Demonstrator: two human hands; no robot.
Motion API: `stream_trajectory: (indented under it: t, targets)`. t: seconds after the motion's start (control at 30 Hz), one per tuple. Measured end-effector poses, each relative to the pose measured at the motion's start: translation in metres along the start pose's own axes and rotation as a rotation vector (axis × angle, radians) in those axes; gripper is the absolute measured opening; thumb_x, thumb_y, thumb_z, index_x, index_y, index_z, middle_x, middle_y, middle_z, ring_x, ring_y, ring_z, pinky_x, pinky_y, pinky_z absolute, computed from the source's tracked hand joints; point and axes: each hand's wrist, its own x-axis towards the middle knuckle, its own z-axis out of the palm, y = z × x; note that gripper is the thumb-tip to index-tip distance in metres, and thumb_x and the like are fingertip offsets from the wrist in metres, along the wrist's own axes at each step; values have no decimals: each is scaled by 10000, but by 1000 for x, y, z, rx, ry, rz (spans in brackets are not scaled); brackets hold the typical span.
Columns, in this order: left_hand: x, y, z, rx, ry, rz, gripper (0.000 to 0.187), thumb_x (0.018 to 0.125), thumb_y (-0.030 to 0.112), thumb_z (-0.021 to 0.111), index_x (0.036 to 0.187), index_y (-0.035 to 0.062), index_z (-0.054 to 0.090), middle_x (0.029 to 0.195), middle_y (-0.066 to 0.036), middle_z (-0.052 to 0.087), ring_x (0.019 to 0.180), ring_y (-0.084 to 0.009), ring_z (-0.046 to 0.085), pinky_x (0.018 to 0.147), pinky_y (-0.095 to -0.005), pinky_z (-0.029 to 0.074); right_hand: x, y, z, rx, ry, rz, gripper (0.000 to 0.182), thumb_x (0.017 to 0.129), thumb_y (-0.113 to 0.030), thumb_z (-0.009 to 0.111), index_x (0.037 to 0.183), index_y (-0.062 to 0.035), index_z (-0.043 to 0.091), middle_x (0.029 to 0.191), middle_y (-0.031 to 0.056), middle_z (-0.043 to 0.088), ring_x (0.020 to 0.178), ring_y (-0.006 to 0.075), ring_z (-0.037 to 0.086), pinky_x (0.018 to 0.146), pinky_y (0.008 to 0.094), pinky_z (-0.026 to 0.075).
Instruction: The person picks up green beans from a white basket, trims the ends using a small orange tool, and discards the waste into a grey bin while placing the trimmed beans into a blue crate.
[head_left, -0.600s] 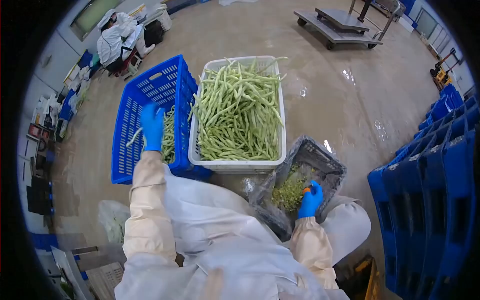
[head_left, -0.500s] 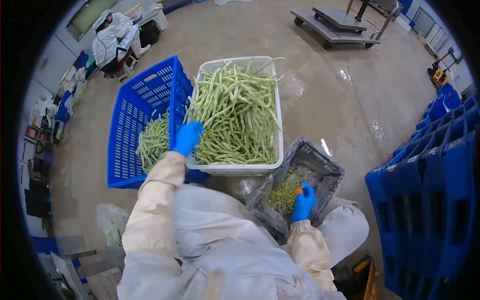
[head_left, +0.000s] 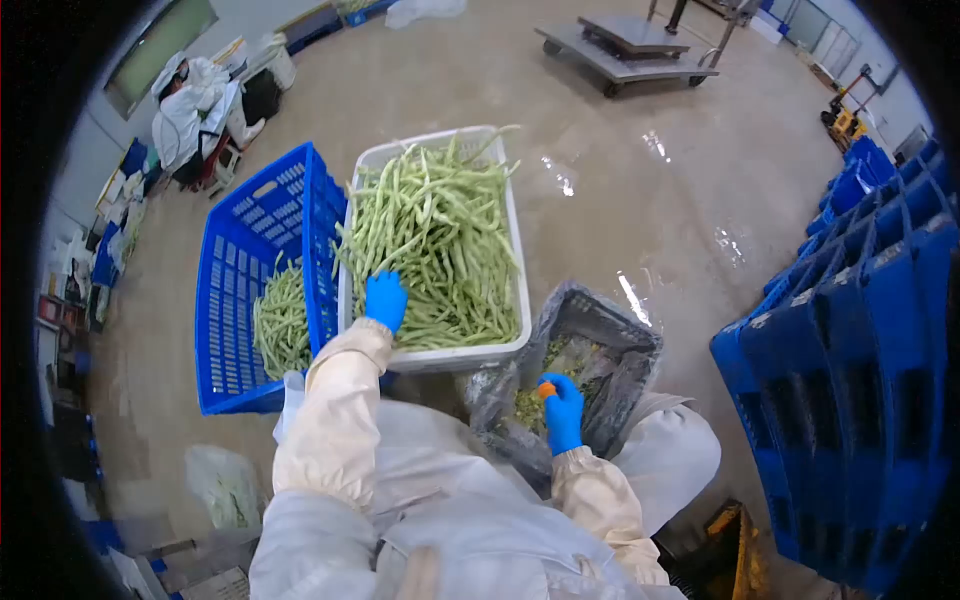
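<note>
My left hand (head_left: 386, 302), in a blue glove, rests at the near left part of the heaped green beans (head_left: 440, 215). Its fingers curl down onto the pods. A white crate (head_left: 520, 285) holds this heap. Held in my blue-gloved right hand (head_left: 564, 412) is a small orange object (head_left: 546, 390), showing at the thumb side; the rest of it is hidden by the fingers. That hand is over a dark bin lined with clear plastic (head_left: 630, 350), with small green trimmings (head_left: 530, 408) inside.
A blue slatted crate (head_left: 225, 300) with more green beans (head_left: 282, 320) adjoins the white crate. Blue pallets (head_left: 850, 370) stand at right. A metal platform cart (head_left: 630, 55) is farther back on the wet floor. Another person (head_left: 195, 110) sits at far left.
My left hand has moved from the white crate's left rim onto the beans. My right hand still holds the orange object over the lined bin. The whole view has shifted slightly.
</note>
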Motion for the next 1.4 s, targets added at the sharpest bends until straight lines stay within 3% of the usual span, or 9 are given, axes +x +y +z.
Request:
stream_trajectory:
  t: [0.1,0.23,0.37,0.5,0.63,0.83,1.03,1.3,1.4]
  targets:
    - [-3,10,-19,-28,-157,-58,150,748,139,514,813,91,640,1001,-92,539,935,-261,484,763,-417,373,3,6,-3,5,-25,-34,152,795,-28,561,937,-1,609,880,41,613,808,114,551,758,261,443]
    - [4,-1,-61,47,-17,-86,135,731,133,535,814,79,626,1010,-94,529,937,-273,480,769,-410,374,1,10,-16,-21,-6,9,154,799,-35,563,941,0,610,873,41,616,802,117,555,747,263,448]
    - [-18,-17,-171,-268,194,-107,93,692,65,600,772,29,571,982,-129,519,923,-307,476,766,-399,381,-1,-13,-1,6,-36,13,193,812,-32,566,998,6,602,908,59,613,827,132,570,757,272,463]
    - [-62,21,-215,-850,417,-80,152,687,16,624,784,6,508,896,-153,505,878,-341,478,769,-415,383,-16,-57,18,385,-168,65,313,837,-95,587,1132,-10,529,1034,115,585,853,179,583,789,316,492]
    - [-111,77,-227,-1075,264,-34,189,694,15,633,825,19,497,913,-154,514,917,-342,483,804,-391,394,-27,-96,8,747,-333,124,301,862,-128,570,1128,0,516,1068,137,577,893,224,592,799,361,504]
    - [-117,131,-248,-1439,85,-66,248,794,88,603,1028,18,566,960,-153,566,855,-306,559,743,-349,445,-46,-100,2,377,-499,-15,331,853,-95,575,1166,-13,503,1056,118,582,968,194,562,839,339,479]
    - [-106,121,-240,-1356,124,-59,254,825,90,576,1077,58,586,841,-119,606,725,-260,593,665,-330,468,-42,-118,-15,389,-387,-186,342,854,-47,557,1189,-4,503,1115,104,548,973,180,550,854,323,464]
    - [-107,115,-243,-1276,88,4,243,807,44,578,1049,44,603,843,-119,601,771,-224,589,708,-305,461,-39,-107,-18,-204,-451,-413,158,867,-64,522,986,23,580,849,90,610,788,144,583,726,279,472]
    - [-107,125,-235,-1220,149,39,207,802,37,579,1007,38,610,855,-101,592,778,-202,581,704,-299,457,-47,-104,-7,127,-327,-203,144,867,-79,524,950,27,575,805,82,606,740,152,585,708,286,479]
